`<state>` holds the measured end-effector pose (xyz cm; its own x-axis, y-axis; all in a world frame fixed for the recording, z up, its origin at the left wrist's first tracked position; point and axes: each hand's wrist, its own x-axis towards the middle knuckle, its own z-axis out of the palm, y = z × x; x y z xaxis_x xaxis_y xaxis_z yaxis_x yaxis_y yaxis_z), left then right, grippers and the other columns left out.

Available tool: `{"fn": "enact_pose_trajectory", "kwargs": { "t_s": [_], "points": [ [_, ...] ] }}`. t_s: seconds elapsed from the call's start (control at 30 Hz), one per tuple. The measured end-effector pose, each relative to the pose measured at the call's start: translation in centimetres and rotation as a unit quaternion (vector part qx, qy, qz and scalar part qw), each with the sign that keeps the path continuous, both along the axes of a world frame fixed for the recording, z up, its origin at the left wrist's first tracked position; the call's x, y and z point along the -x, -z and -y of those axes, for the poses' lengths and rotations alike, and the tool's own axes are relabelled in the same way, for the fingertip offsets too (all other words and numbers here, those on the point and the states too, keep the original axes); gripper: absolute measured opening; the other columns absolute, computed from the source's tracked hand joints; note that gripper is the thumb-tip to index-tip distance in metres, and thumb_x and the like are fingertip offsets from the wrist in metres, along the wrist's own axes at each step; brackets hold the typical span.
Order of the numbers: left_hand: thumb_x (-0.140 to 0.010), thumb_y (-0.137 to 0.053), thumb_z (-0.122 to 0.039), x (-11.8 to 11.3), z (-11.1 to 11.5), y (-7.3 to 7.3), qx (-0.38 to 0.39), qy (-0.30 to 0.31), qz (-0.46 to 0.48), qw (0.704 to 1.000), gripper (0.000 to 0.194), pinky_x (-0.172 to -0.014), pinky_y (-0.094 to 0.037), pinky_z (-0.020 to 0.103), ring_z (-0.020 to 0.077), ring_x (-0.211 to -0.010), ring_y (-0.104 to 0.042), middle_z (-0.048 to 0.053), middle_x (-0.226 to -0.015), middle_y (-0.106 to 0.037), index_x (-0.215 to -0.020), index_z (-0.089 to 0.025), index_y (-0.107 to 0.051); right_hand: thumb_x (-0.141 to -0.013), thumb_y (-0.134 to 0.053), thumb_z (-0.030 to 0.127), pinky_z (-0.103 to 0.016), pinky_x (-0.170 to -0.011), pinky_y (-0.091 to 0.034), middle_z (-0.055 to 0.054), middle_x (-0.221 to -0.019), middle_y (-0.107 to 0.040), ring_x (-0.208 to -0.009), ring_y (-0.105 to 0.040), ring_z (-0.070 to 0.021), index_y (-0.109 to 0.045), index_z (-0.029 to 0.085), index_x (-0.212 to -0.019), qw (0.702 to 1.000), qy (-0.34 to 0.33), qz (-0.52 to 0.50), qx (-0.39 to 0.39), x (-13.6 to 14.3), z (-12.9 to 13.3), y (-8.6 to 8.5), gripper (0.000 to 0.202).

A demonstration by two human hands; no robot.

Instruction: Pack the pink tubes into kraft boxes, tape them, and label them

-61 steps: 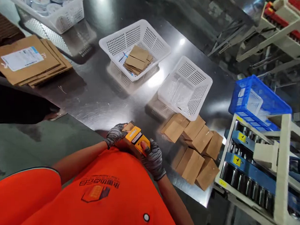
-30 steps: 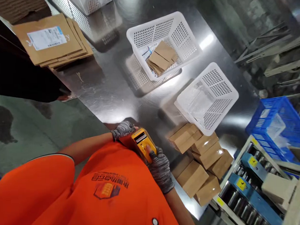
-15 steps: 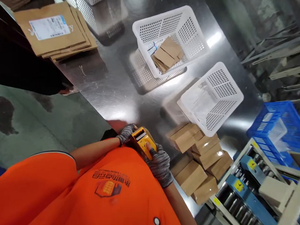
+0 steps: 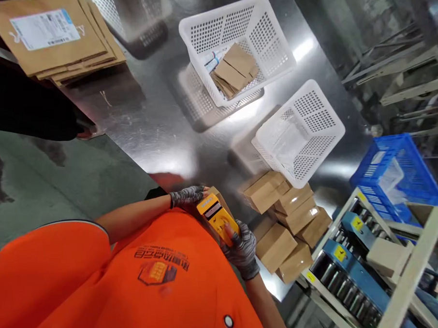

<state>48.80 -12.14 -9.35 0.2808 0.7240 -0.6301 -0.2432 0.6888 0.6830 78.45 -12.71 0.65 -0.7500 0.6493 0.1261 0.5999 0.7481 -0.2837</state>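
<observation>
My right hand (image 4: 240, 250), in a grey fingerless glove, is closed around a yellow handheld device (image 4: 218, 219) with a small dark window near its top end. Its thumb lies on the device's face. Under and behind the device a brown cardboard box (image 4: 218, 197) shows only in part, close to my orange shirt. At the box's left edge is my left hand (image 4: 188, 196), gloved the same way, its fingers closed on that edge and partly hidden. Several brown cardboard boxes (image 4: 277, 246) lie on the metal table (image 4: 159, 132) to the right of my hands.
Two white perforated baskets stand on the table: one basket (image 4: 281, 57) holds flat cardboard pieces, the other basket (image 4: 325, 111) clear plastic. Stacked labelled cardboard (image 4: 91, 53) lies far left beside a person's dark clothing (image 4: 24, 107). A roller conveyor (image 4: 340, 284) and blue crate (image 4: 415, 175) are right.
The view has shifted, so the table and baskets sit further left and higher. The yellow device and my right hand have moved slightly right and down in the picture; more of the box shows.
</observation>
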Motion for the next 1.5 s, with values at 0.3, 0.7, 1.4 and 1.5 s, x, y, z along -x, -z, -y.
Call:
{"fn": "enact_pose_trajectory", "kwargs": {
  "t_s": [0.3, 0.7, 1.4, 1.5],
  "points": [
    [-0.059, -0.103, -0.029, 5.8, -1.0, -0.7, -0.055, 0.064, -0.074, 0.994, 0.105, -0.108, -0.065, 0.040, 0.0332, -0.122, -0.079, 0.008, -0.124, -0.087, -0.158, -0.016, -0.071, -0.102, -0.080, 0.042, -0.043, -0.078, -0.073, -0.024, -0.122, -0.084, -0.095, -0.082, -0.0320, -0.087, 0.019, -0.139, 0.996, -0.022, 0.069, 0.050, 5.6, -1.3, 0.4, 0.045],
    [-0.066, -0.102, -0.038, 6.5, -4.7, -0.6, -0.165, 0.235, -0.097, 0.953, 0.067, -0.113, -0.061, 0.033, 0.0324, -0.130, -0.079, 0.007, -0.127, -0.090, -0.129, -0.019, -0.086, -0.098, -0.080, 0.046, -0.039, -0.074, -0.071, -0.024, -0.125, -0.084, -0.090, -0.079, -0.0290, -0.085, 0.019, -0.137, 0.988, 0.000, 0.127, 0.089, 7.8, -2.7, -0.7, 0.048],
    [-0.068, -0.109, -0.053, 6.0, -5.5, -0.6, -0.269, 0.406, -0.292, 0.823, 0.108, -0.127, -0.052, 0.036, 0.0407, -0.154, -0.066, 0.015, -0.174, -0.066, -0.165, -0.023, -0.071, -0.091, -0.077, 0.020, -0.032, -0.063, -0.064, -0.013, -0.106, -0.084, -0.076, -0.073, -0.0236, -0.089, 0.031, -0.143, 0.986, 0.043, 0.117, 0.113, -7.5, 4.4, -3.2, 0.055],
    [-0.067, -0.110, -0.046, 6.5, -5.6, -0.9, -0.254, 0.403, -0.295, 0.828, 0.108, -0.129, -0.053, 0.039, 0.0409, -0.155, -0.066, 0.014, -0.173, -0.067, -0.166, -0.024, -0.071, -0.083, -0.082, 0.017, -0.033, -0.064, -0.063, -0.015, -0.111, -0.086, -0.076, -0.075, -0.0245, -0.090, 0.028, -0.142, 0.975, 0.057, 0.163, 0.139, -6.8, 4.4, -1.7, 0.060]
  ]
}}
